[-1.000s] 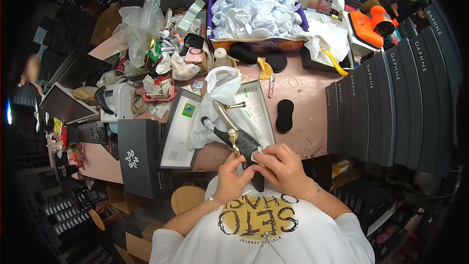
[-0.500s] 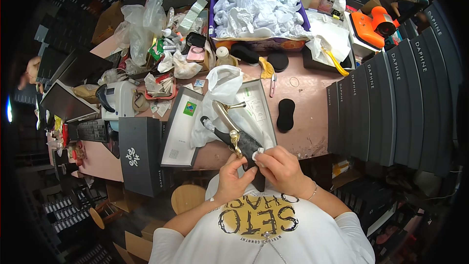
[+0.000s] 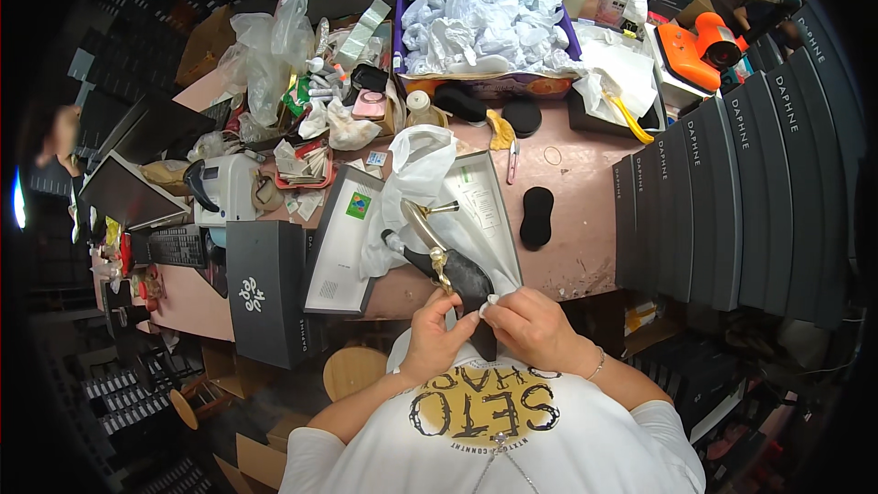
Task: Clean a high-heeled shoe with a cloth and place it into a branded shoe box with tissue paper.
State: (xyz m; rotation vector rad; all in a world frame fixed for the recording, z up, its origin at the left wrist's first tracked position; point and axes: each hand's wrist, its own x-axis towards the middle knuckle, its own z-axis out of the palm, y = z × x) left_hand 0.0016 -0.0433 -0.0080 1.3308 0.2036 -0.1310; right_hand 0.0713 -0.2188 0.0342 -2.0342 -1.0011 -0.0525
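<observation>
shoe (image 3: 468, 280): over open box (image 3: 495, 210), counter's (image 3: 578, 252) near edge
L hand (image 3: 433, 335): fingers clamped on shoe side
R hand (image 3: 536, 324): fingers pinching white wad (image 3: 490, 302) by toe
step: prob. wiping upper
next: needs steady L grip, light R pressure w/ wad

held in the left fingers (image 3: 430, 313): a black shoe (image 3: 468, 280) with a shiny gold heel part, a pale bead and gold trim; slants from upper left to lower right, with the gold end over the open box (image 3: 494, 212), partly covered lower down. pinched in the right fingers (image 3: 514, 309): a small, crumpled white wad (image 3: 488, 304), at the shoe's black edge.
</observation>
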